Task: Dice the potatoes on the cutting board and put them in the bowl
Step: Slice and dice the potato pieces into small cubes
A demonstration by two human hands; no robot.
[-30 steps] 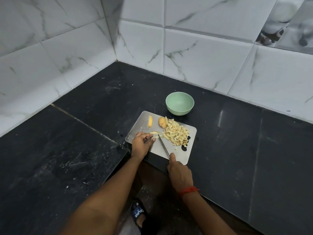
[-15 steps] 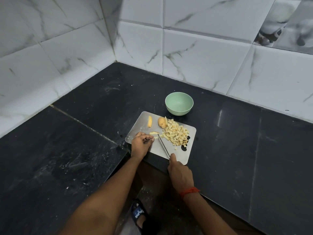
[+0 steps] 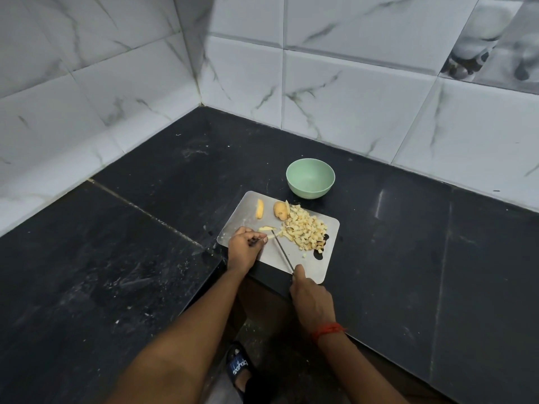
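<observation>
A steel cutting board [image 3: 313,265] lies at the black counter's front edge. On it sit a heap of diced potato [image 3: 304,230], an uncut potato chunk [image 3: 280,210], a potato wedge [image 3: 259,209] and thin potato strips [image 3: 268,228]. My left hand [image 3: 245,247] has its fingers curled at the strips' near end; whether it holds one I cannot tell. My right hand [image 3: 310,298] grips a knife [image 3: 282,253], whose blade lies across the board with its tip at the strips. An empty green bowl [image 3: 310,177] stands just behind the board.
The black stone counter [image 3: 145,228] runs into a corner of white marble-look wall tiles [image 3: 335,91]. My sandalled foot [image 3: 239,365] shows below the counter's edge, between my arms.
The view has barely shifted. My left hand's fingertips drew back slightly from the strips, and the knife stays in about the same place.
</observation>
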